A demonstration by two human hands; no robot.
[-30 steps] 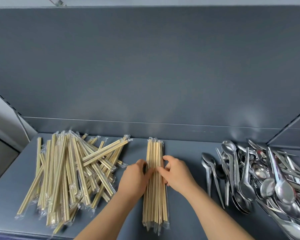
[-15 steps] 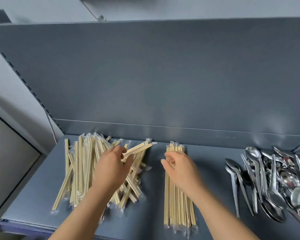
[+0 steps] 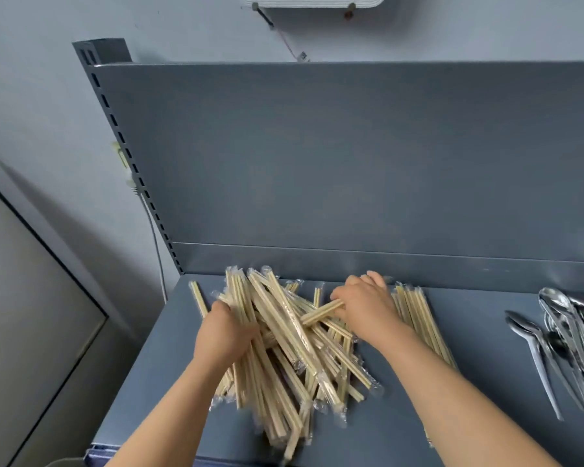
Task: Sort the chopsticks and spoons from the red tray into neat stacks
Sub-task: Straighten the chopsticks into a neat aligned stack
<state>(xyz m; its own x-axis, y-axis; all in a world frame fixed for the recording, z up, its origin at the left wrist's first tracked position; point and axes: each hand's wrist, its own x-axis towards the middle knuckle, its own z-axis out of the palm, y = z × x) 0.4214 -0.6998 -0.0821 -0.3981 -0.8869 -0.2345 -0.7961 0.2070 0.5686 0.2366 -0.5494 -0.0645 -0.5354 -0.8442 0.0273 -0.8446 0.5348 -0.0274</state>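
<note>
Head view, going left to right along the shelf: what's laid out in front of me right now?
Stray wrapped chopstick pair → jumbled chopstick pile → neat chopstick stack → spoon heap. The left hand and right hand both overlap the jumbled pile, so they are left out.

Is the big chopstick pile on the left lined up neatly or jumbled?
Jumbled: wrapped chopsticks in the left pile cross at many angles, unlike the aligned stack beside it.
</note>
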